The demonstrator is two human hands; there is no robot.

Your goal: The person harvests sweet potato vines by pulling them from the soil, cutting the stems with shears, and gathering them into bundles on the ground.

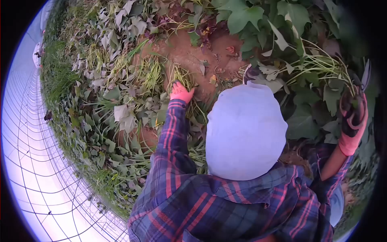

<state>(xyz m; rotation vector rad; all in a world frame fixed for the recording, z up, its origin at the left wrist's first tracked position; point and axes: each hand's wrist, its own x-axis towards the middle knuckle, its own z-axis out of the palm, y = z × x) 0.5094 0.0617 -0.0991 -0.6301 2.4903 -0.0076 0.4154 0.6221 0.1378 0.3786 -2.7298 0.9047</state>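
Note:
My left hand [181,92], in a pink glove with dark fingertips, rests on a bundle of cut green stems [180,74] lying on the ground. Its thumb is spread away from the fingers. At the far right, my right hand [354,125], gloved in pink and black, is closed around the handles of scissors [366,76], blades pointing up. A bunch of leafy vine cuttings [318,64] extends leftward from the same hand. Part of the right hand's grip is dark and hard to make out.
Reddish bare soil [185,48] lies ahead. Other stem bundles [151,74] and wilted leaves [125,115] cover the left side; broad green leaves [244,14] grow at upper right. A pale rounded cloth shape [246,129] fills the centre. Netting [44,177] runs along the left.

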